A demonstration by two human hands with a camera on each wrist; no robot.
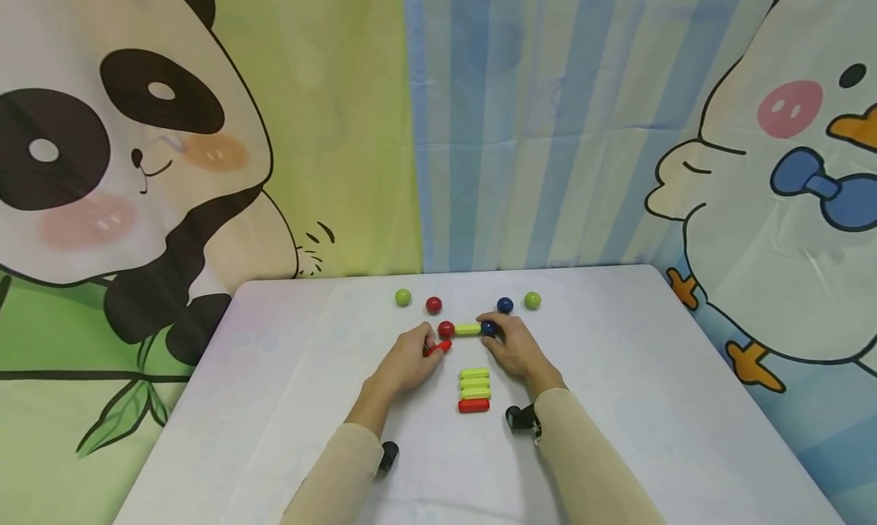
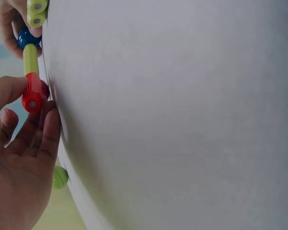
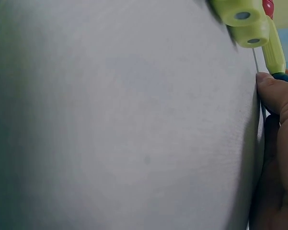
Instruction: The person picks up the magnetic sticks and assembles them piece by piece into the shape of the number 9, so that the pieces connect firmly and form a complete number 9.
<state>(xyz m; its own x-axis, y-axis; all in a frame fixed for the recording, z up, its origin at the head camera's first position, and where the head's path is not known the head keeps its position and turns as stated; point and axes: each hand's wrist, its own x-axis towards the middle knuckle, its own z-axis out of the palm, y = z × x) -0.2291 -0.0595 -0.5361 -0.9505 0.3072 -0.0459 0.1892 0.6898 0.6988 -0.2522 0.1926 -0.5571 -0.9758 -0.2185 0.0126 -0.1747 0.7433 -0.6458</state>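
Note:
My left hand (image 1: 411,357) pinches a red magnetic rod (image 1: 438,348) between thumb and fingers; its grey end disc shows in the left wrist view. Just beyond that rod, a red ball (image 1: 446,329) sits at the left end of a yellow-green rod (image 1: 468,329). At the rod's right end is a dark blue ball (image 1: 489,328), which my right hand (image 1: 515,346) grips between thumb and fingers. In the right wrist view, the thumb (image 3: 273,88) lies against the blue ball (image 3: 282,76), mostly hidden by the hand.
Between the forearms lies a row of yellow-green rods (image 1: 475,383) with a red rod (image 1: 473,406) nearest me. Along the back stand a green ball (image 1: 403,297), a red ball (image 1: 434,305), a blue ball (image 1: 505,305) and another green ball (image 1: 532,300). A white cloth covers the table (image 1: 294,403).

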